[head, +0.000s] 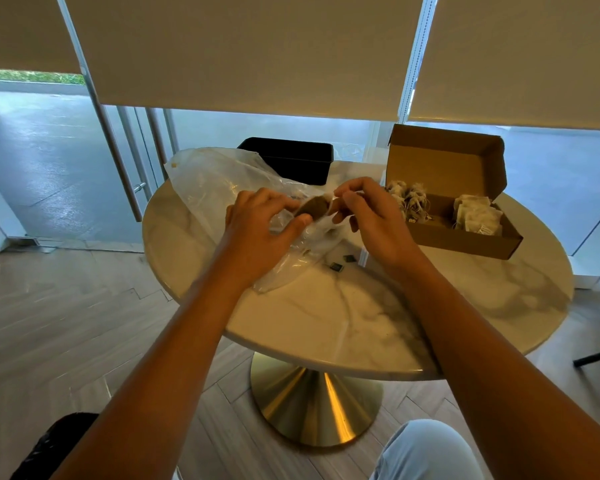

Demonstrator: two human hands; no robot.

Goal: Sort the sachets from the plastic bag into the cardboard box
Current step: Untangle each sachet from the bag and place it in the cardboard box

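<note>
A crumpled clear plastic bag (215, 181) lies on the left half of the round marble table (343, 317). My left hand (257, 220) grips the bag's edge. My right hand (371, 216) pinches a brown sachet (314, 206) that sits between both hands above the bag. The open cardboard box (465, 237) stands to the right, with a clump of stringed sachets (409, 199) in its left part and pale flat sachets (475, 216) in its right part.
A black rectangular container (291, 161) stands at the table's far edge behind the bag. Two small dark tags (340, 265) lie on the table under my right hand. The gold pedestal base (312, 400) is below, and a dark chair leg (596, 356) shows at right.
</note>
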